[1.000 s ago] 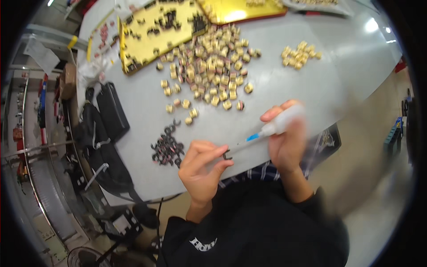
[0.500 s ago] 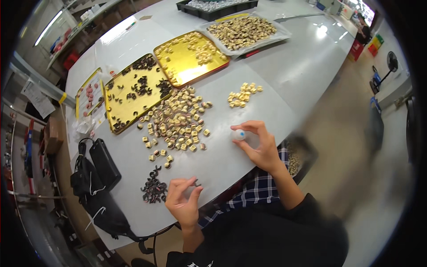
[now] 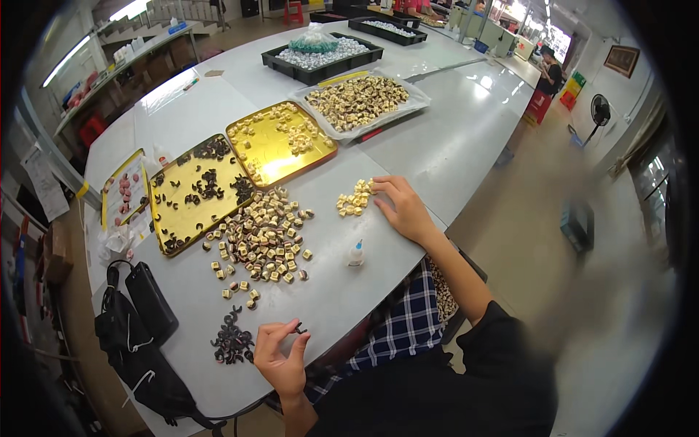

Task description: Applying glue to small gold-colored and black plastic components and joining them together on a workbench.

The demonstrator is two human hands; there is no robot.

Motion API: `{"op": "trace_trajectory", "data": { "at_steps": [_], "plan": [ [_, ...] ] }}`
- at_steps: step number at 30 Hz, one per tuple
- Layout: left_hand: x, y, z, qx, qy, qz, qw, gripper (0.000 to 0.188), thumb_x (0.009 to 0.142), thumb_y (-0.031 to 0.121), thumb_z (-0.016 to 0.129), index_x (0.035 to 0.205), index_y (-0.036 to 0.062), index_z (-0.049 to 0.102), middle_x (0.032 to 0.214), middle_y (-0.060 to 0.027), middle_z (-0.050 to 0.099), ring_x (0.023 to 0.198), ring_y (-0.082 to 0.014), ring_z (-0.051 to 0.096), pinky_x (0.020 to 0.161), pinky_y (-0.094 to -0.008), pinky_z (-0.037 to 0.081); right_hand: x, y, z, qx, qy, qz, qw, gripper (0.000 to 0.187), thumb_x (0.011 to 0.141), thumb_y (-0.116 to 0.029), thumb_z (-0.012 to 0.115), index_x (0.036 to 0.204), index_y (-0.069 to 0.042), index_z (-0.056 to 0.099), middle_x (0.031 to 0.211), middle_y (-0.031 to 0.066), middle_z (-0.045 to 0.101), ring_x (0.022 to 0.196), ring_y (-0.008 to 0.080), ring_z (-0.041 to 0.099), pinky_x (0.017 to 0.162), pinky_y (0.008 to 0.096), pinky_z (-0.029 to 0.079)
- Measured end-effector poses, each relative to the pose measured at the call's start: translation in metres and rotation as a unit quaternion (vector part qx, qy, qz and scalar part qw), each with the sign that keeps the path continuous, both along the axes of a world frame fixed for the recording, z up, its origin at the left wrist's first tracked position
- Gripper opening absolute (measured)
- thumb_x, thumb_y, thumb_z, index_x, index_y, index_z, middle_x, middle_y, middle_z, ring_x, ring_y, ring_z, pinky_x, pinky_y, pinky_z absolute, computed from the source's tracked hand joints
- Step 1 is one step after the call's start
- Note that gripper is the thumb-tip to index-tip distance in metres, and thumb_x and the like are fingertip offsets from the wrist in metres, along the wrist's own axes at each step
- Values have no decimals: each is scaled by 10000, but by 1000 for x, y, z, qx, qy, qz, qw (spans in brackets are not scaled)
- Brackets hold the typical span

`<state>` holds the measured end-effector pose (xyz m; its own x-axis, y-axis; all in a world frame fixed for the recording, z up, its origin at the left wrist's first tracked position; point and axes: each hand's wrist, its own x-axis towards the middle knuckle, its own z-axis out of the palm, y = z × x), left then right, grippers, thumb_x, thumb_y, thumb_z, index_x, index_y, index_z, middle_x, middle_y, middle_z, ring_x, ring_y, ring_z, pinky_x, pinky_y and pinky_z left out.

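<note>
My left hand [image 3: 282, 358] pinches a small dark curved piece [image 3: 299, 328] between thumb and fingertips. Beside it on the table lies a heap of similar dark curved pieces [image 3: 233, 339]. My right hand [image 3: 405, 211] reaches to the edge of a small pile of cream-coloured pieces [image 3: 352, 199], its thumb and index finger apart. Whether a fingertip touches one of them I cannot tell. A small white squeeze bottle [image 3: 356, 255] with a blue tip stands upright between my hands. Left of it spreads a large heap of cream-and-dark block-like pieces [image 3: 266, 237].
Gold trays hold dark pieces [image 3: 164, 218] and cream pieces [image 3: 237, 138]. Behind are a plastic-lined tray [image 3: 419, 105] and a black tray [image 3: 280, 69] with white pieces. A black power bank [image 3: 153, 302] and black pouch [image 3: 156, 371] lie at left. A fan [image 3: 600, 111] stands right.
My right hand has let go of the bottle, which now stands on the table, and has moved out to the cream pile. My left hand still pinches a dark piece. The view has shifted.
</note>
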<state>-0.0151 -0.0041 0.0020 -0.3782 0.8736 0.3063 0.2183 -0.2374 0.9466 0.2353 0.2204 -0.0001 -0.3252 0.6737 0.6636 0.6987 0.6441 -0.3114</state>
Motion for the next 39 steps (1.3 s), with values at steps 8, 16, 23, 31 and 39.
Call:
{"op": "trace_trajectory", "data": {
  "at_steps": [8, 16, 23, 31, 39],
  "plan": [
    [3, 2, -1, 9, 18, 21, 1000, 274, 645, -28, 744, 906, -11, 663, 793, -73, 553, 755, -170, 524, 711, -253, 418, 16, 32, -7, -135, 52, 2, 989, 185, 772, 2, 617, 948, 2, 558, 901, 132, 601, 793, 218, 611, 731, 288, 485],
    [1, 1, 1, 1, 37, 11, 999, 255, 669, -19, 733, 910, -18, 650, 807, -67, 539, 773, -167, 512, 736, -254, 404, 19, 22, -1, -190, 135, 9, 972, 177, 790, -4, 625, 955, -7, 563, 889, 98, 614, 806, 165, 611, 735, 277, 486],
    [-2, 3, -1, -2, 45, 27, 999, 307, 597, -41, 760, 889, 9, 679, 776, -72, 564, 731, -181, 535, 654, -261, 429, -11, -53, 23, -279, 488, 166, 810, 194, 815, 32, 575, 994, -29, 536, 1007, 96, 549, 857, 190, 587, 757, 279, 483],
    [-3, 10, -6, 18, 53, -5, 998, 318, 600, -61, 754, 900, 20, 684, 799, -68, 566, 742, -185, 538, 634, -262, 444, -37, -125, 10, -322, 616, 387, 605, 171, 819, -27, 554, 989, -37, 545, 972, 103, 478, 739, 139, 442, 653, 207, 374],
    [0, 4, -8, 15, 10, 4, 1000, 300, 622, 43, 781, 903, 16, 678, 869, -76, 540, 813, -191, 502, 684, -284, 429, -94, -145, 8, -530, 437, 331, 647, 338, 783, 17, 620, 1087, 4, 473, 903, 140, 554, 784, 158, 547, 669, 245, 453]
  ]
}}
